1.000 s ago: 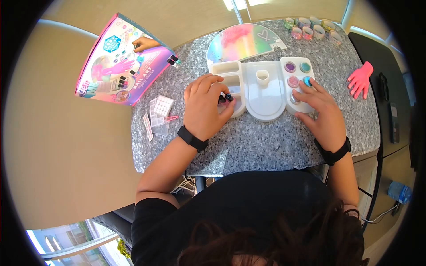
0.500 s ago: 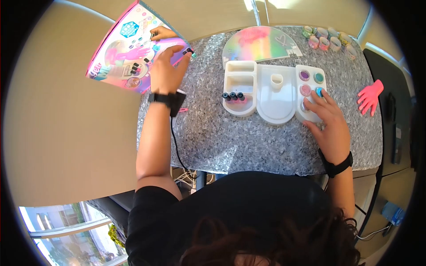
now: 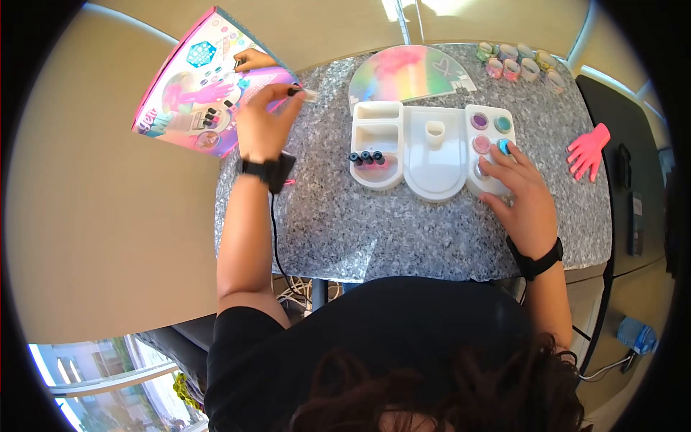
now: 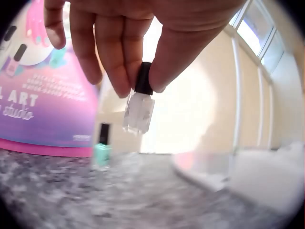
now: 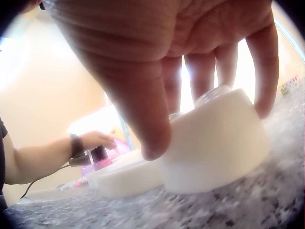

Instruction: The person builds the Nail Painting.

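My left hand (image 3: 263, 122) pinches the black cap of a clear nail polish bottle (image 4: 139, 112) between thumb and fingertips, holding it up off the table beside the printed box. A mint-green nail polish bottle (image 4: 102, 153) with a black cap stands behind it by the box. My right hand (image 3: 527, 205) rests on the right section of the white tray (image 3: 471, 183), thumb at its near side and fingers spread over the glitter pots. Three dark-capped nail polish bottles (image 3: 367, 158) stand in the tray's left section, with pink showing below the caps.
The nail art box (image 3: 183, 108) stands at the back left. Behind the tray lies a rainbow half-round panel (image 3: 407, 75). Several small rolls (image 3: 529, 68) sit at the back right, and a pink model hand (image 3: 589, 151) lies near the right edge. A cable hangs from the left wrist.
My left hand left the dark-capped bottles in the tray's left section, went over to the box, and now holds the clear bottle up there. My right hand has stayed on the tray.
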`<state>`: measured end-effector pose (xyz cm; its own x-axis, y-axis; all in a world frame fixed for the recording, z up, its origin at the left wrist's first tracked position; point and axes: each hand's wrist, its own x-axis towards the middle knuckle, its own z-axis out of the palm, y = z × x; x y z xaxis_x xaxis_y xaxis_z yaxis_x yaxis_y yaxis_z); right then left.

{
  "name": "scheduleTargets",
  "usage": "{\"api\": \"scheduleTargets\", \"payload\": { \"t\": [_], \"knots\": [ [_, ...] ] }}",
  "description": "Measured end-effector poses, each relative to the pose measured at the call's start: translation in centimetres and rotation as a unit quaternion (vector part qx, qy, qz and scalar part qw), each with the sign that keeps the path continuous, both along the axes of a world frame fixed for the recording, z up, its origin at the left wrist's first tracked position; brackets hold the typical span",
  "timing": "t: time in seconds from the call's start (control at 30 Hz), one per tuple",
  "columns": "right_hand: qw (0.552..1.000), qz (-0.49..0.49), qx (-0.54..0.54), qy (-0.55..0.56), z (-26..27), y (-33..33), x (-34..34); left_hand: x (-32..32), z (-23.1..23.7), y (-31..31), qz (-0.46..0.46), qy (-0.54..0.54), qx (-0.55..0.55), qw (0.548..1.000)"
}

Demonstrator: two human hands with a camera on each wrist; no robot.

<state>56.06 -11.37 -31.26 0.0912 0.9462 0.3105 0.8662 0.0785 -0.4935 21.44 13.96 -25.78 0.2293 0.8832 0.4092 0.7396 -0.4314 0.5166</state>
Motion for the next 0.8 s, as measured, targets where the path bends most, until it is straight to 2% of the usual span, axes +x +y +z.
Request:
{"api": "scheduleTargets", "payload": {
  "t": [0.07, 0.13, 0.17, 0.23, 0.43, 0.8],
  "knots": [
    [1.000, 0.007, 0.003, 0.002, -0.1, 0.3, -0.1, 0.7, 1.1, -4.4, -0.123, -0.085, -0.013, 0.989],
    [1.000, -0.005, 0.002, 0.002, -0.2, 0.2, -0.1, 1.7, 2.5, -8.2, -0.198, 0.034, 0.065, 0.977],
    [1.000, -0.002, 0.002, 0.002, -0.2, 0.2, -0.1, 2.1, 2.5, -9.4, -0.196, 0.033, 0.064, 0.978],
    [1.000, 0.000, 0.007, -0.002, -0.2, 0.1, -0.1, 3.2, 2.3, -10.9, -0.259, 0.125, 0.109, 0.951],
    [1.000, -0.001, 0.006, -0.008, -0.3, 0.1, 0.0, 4.7, -1.0, -11.1, -0.264, 0.149, 0.109, 0.947],
    [1.000, -0.007, 0.008, -0.006, -0.2, 0.1, -0.1, 6.1, -3.5, -9.7, -0.233, 0.186, 0.134, 0.945]
  ]
}}
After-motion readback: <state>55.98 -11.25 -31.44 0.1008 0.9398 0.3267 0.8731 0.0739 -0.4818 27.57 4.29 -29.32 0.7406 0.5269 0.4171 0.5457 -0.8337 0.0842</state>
